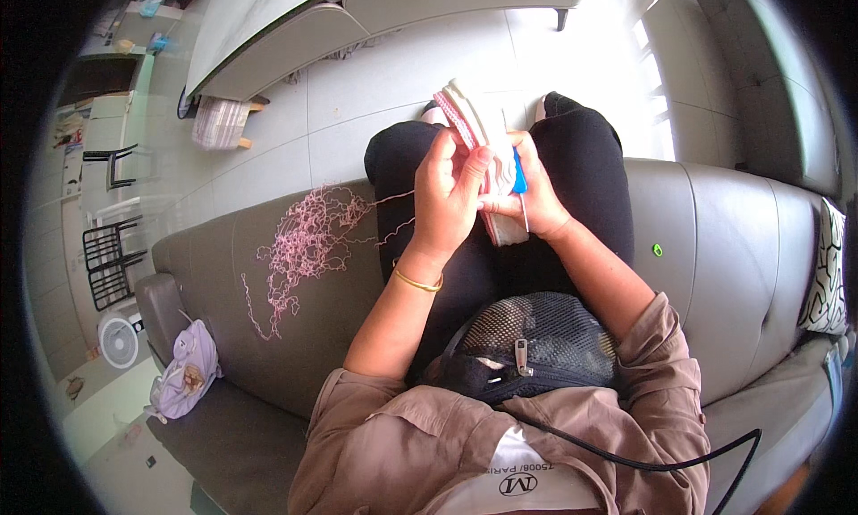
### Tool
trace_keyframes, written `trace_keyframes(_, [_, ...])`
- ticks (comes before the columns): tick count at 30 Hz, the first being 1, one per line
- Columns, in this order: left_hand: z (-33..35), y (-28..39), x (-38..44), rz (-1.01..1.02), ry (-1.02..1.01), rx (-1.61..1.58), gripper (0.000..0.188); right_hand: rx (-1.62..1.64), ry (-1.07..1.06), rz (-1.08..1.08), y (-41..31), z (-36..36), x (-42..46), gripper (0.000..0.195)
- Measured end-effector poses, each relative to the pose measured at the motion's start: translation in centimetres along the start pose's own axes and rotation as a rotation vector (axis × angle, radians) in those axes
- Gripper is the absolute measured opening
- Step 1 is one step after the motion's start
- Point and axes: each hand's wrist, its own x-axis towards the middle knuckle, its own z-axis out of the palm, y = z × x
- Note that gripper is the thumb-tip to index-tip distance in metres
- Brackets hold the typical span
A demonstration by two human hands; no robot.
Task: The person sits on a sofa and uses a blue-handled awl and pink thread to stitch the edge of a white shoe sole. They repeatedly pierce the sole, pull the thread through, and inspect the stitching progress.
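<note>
Above my lap, my left hand [450, 187] holds a white shoe sole [506, 228] with a band of pink crochet [456, 118] along its left side. My right hand [533, 187] grips the other side of the sole and a blue-handled tool [519, 173] with a thin metal shaft, probably a crochet hook. Its shaft extends below the handle. Loose pink yarn [312, 237] lies in a tangled heap on the grey sofa, left of my legs. Strands of it run over my left thigh towards my left hand. My fingers hide part of the sole.
A small green stitch marker [657, 250] lies on the sofa [710, 280] to the right. A black mesh zip bag [536, 341] rests against my waist. A lilac bag [188, 367] sits at the left armrest. A table [268, 19] stands beyond my knees.
</note>
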Motion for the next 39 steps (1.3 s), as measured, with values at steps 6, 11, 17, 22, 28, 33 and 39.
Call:
trace_keyframes(6, [0.3, 0.6, 0.0, 0.004, 0.056, -0.167, 0.021, -0.137, 0.054, -0.138, 1.0, 0.1, 0.3, 0.078])
trace_keyframes(11, [0.2, 2.3, 1.1, 0.006, -0.005, -0.223, 0.022, -0.24, 0.075, -0.195, 1.5, 0.1, 0.4, 0.079])
trace_keyframes(17, [0.3, 2.0, 0.7, 0.011, 0.025, -0.176, 0.023, -0.209, 0.057, -0.193, 1.3, 0.1, 0.3, 0.079])
trace_keyframes(22, [0.0, 1.8, 0.5, 0.004, -0.008, -0.184, 0.024, -0.215, 0.017, -0.168, 1.1, -0.1, 0.1, 0.083])
trace_keyframes(28, [0.3, 1.6, 0.2, -0.078, -0.029, -0.219, 0.027, -0.004, 0.023, -0.063, 1.0, -0.2, -0.1, 0.091])
trace_keyframes(33, [-0.4, -0.1, -0.4, -0.154, -0.18, -0.019, 0.022, 0.184, 0.079, 0.021, 0.7, -0.5, -0.3, 0.092])
trace_keyframes(39, [-0.7, -1.6, -1.3, -0.176, -0.233, 0.122, 0.018, 0.165, 0.161, -0.072, 0.2, -0.1, -0.3, 0.087])
